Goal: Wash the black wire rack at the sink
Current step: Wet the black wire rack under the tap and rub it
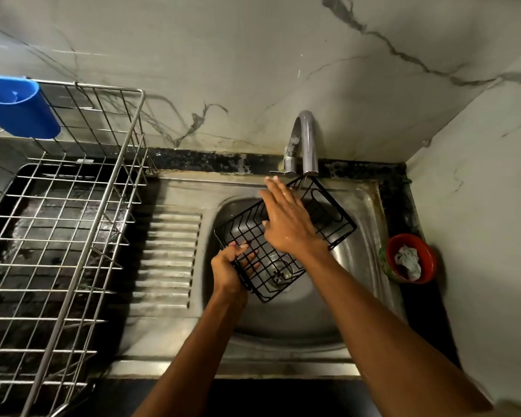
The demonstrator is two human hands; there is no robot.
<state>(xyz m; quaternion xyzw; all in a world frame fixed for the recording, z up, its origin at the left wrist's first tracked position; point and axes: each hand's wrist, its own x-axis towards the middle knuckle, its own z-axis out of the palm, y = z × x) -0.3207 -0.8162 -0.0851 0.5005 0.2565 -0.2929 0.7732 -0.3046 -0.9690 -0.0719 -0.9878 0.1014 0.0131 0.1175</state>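
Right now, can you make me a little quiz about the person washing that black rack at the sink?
1. True or false: the left hand grips the black wire rack by its near corner.
2. What lies flat on the rack? A) a sponge B) the right hand C) a spoon
3. What colour is the bowl beside the sink?

Key: 1 true, its fingers curl round the wire. 2 B. 3 red.
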